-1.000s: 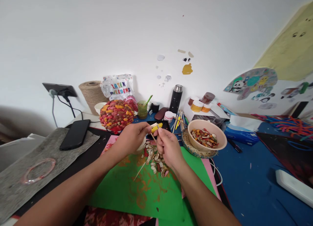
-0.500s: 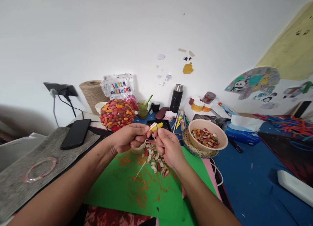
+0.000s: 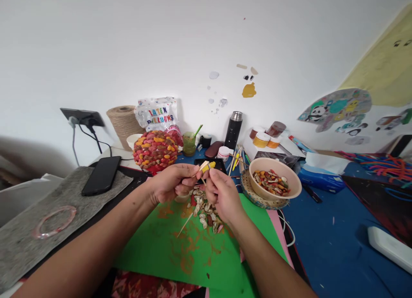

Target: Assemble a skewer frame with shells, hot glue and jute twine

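My left hand point(image 3: 175, 181) pinches pale wooden sticks point(image 3: 202, 165) between thumb and fingers. A small yellow piece point(image 3: 211, 165) with a dark band lies against them, between my two hands; I cannot make out its kind. My right hand point(image 3: 222, 196) is closed, its thumb and index finger pressed together at the piece's lower end. What the other fingers of both hands hold is hidden. Below them, a heap of peanut shells point(image 3: 203, 220) and a thin stick point(image 3: 185, 224) lie on a stained green sheet point(image 3: 154, 255).
On the right, a peach bowl point(image 3: 291, 177) of coloured shells stands on a woven mat point(image 3: 247, 188). A shell-covered ball point(image 3: 155, 150), twine roll point(image 3: 124, 122) and balloon bag point(image 3: 157, 111) stand at the back left. A black flask point(image 3: 233, 132) is behind. A phone point(image 3: 101, 175) lies left.
Both hands keep their grip at nearly the same place. The view has shifted slightly, so everything appears a little farther right.
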Demonstrator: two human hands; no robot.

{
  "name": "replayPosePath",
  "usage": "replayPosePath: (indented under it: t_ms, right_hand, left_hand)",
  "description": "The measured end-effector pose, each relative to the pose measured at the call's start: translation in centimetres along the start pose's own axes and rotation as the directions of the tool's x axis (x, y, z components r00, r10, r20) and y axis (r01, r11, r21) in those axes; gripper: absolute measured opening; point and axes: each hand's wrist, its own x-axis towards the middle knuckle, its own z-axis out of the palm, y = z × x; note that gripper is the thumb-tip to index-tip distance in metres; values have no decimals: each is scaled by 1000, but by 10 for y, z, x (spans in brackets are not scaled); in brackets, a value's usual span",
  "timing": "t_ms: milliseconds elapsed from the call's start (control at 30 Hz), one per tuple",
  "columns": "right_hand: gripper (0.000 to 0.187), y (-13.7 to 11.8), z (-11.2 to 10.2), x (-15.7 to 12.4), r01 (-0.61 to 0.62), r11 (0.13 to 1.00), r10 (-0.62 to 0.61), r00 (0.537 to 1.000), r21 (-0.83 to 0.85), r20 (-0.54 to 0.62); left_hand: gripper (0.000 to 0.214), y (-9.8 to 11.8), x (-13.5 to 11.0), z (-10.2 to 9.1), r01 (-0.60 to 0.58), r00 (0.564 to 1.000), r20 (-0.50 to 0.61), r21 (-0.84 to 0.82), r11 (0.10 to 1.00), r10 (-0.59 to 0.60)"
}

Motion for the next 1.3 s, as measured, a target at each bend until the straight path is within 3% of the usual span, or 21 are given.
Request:
replayPosePath:
  t_ms: [267, 500, 767, 1300]
  right_hand:
    - [45, -1, -3, 3, -17, 998, 20, 999, 60, -42]
    - [44, -1, -3, 3, 5, 999, -3, 999, 40, -45]
    - [48, 2, -5, 3, -2, 1000, 3, 997, 8, -74]
    - [45, 0, -2, 3, 24, 1000, -25, 997, -14, -79]
  left_hand:
    - [17, 4, 0, 1, -125, 991, -62, -88, 988, 119]
    - [15, 5, 1, 6, -204, 973, -124, -56, 977, 196]
    - [32, 2, -2, 11, -152, 984, -77, 131, 980, 163]
    - [38, 5, 0, 12, -160, 972, -148, 161, 974, 184]
